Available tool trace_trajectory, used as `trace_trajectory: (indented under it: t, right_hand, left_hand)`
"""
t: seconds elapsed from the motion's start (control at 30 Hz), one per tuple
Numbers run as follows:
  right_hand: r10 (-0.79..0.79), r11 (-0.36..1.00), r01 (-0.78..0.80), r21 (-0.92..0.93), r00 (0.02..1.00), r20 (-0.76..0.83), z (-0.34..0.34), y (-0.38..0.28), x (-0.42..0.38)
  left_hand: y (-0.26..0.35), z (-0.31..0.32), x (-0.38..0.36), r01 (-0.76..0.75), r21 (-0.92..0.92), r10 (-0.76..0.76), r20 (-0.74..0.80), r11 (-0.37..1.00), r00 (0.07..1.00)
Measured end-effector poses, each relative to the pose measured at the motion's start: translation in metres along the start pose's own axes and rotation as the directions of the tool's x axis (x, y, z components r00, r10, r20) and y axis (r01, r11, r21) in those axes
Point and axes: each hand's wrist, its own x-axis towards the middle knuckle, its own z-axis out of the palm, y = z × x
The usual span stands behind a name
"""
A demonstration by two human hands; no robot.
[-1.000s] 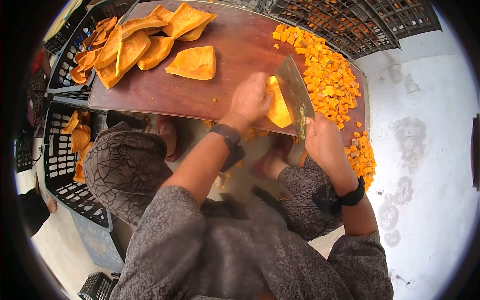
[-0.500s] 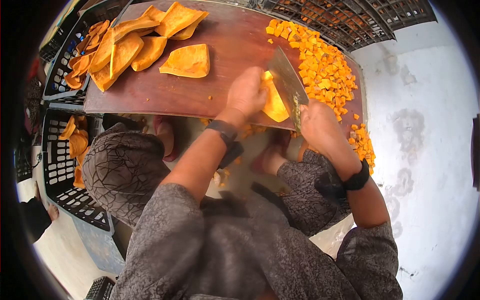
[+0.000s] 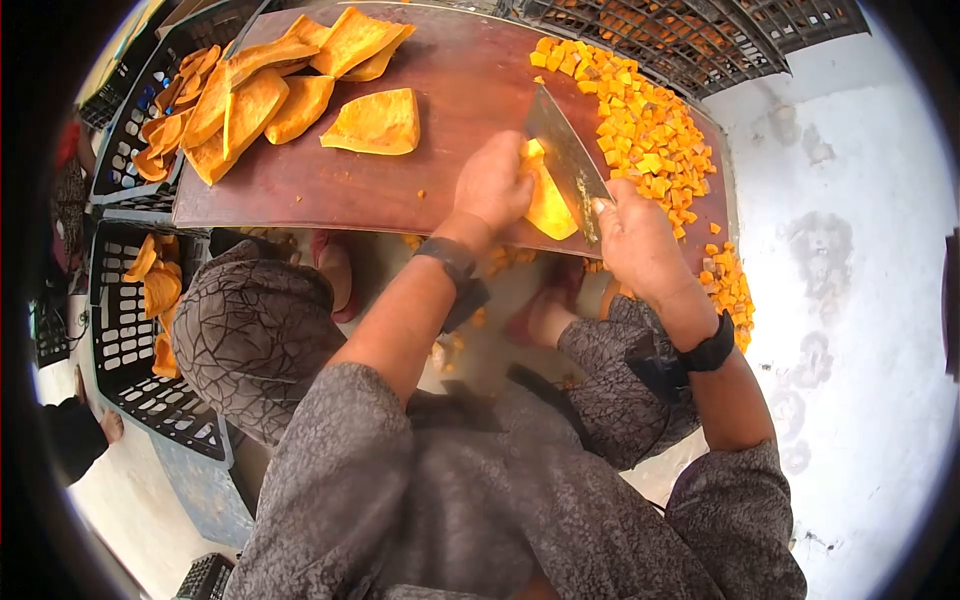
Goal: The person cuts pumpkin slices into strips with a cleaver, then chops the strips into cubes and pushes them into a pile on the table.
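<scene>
My left hand [image 3: 493, 187] is closed on an orange pumpkin piece [image 3: 550, 207], holding it on the reddish-brown table [image 3: 440, 195] near the front edge. In my right hand [image 3: 638, 236] is a broad cleaver [image 3: 566, 150]. Its blade stands along the right side of the pumpkin piece; whether it touches is hard to see. One flat pumpkin slab [image 3: 373, 122] lies by itself to the left of my hands. Farther left is a heap of larger pumpkin slabs [image 3: 256, 100]. Many small pumpkin cubes [image 3: 652, 140] are spread right of the blade.
Black crates with pumpkin pieces stand at the left, one upper [image 3: 125, 150] and one lower [image 3: 122, 340]. Another black crate [image 3: 690, 40] is behind the table. More cubes [image 3: 730, 295] lie beyond the right edge, near a white wall [image 3: 850, 250]. A person's foot [image 3: 111, 426] shows at far left.
The cleaver and my right hand have shifted slightly up and left, bringing the blade closer to the held pumpkin piece. My left hand stays almost in place.
</scene>
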Motion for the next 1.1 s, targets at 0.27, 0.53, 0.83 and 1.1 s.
trace_trajectory:
  t: [0.27,0.53,0.83,1.1]
  right_hand:
    - [0.063,0.971,-0.050,-0.234,0.997,0.048,-0.008,-0.007,-0.011]
    - [-0.091,0.968,0.095,-0.231,0.995,0.029,0.010,0.006,0.021]
    - [-0.012,0.961,0.037,-0.273,0.996,0.090,-0.001,0.006,-0.010]
    - [-0.062,0.960,0.079,-0.268,0.995,0.072,0.013,0.013,0.010]
  left_hand:
    - [-0.001,0.002,0.002,0.017,-0.003,-0.017,-0.001,1.000,1.000]
    - [-0.002,0.002,0.001,-0.019,-0.008,0.019,-0.026,1.000,0.999]
    - [-0.001,0.002,0.003,0.002,0.003,-0.002,-0.022,1.000,1.000]
    - [-0.001,0.002,0.001,-0.074,0.012,0.075,-0.065,0.997,0.995]
